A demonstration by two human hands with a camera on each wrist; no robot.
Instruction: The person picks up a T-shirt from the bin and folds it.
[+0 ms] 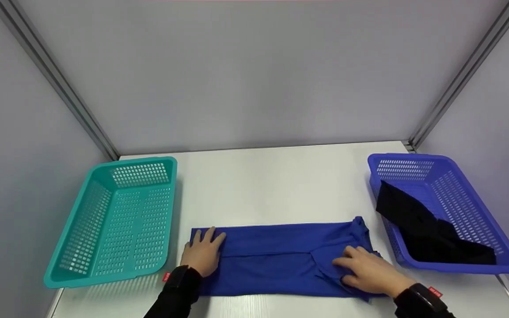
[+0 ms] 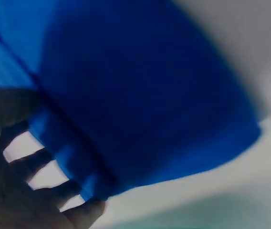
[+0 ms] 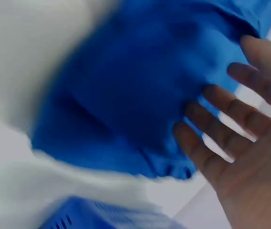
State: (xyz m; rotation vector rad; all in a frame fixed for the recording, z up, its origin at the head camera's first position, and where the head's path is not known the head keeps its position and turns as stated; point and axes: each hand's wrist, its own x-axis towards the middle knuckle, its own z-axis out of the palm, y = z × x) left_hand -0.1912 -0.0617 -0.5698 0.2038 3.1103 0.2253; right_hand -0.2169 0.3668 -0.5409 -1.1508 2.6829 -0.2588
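A blue garment, folded into a long strip, lies crosswise on the white table. On its left end rests my left hand, fingers spread over the upper corner; the left wrist view shows those fingertips along the fabric edge. My right hand touches the bunched, wrinkled right end. In the right wrist view its fingers are extended and slightly apart against the blue cloth. A fold line runs along the middle of the strip, with a loose flap near the right hand.
A green plastic basket stands on the table's left side. At the right, a purple-blue basket holds a black cloth that overlaps its left rim. Grey panels enclose the white table at the back and sides.
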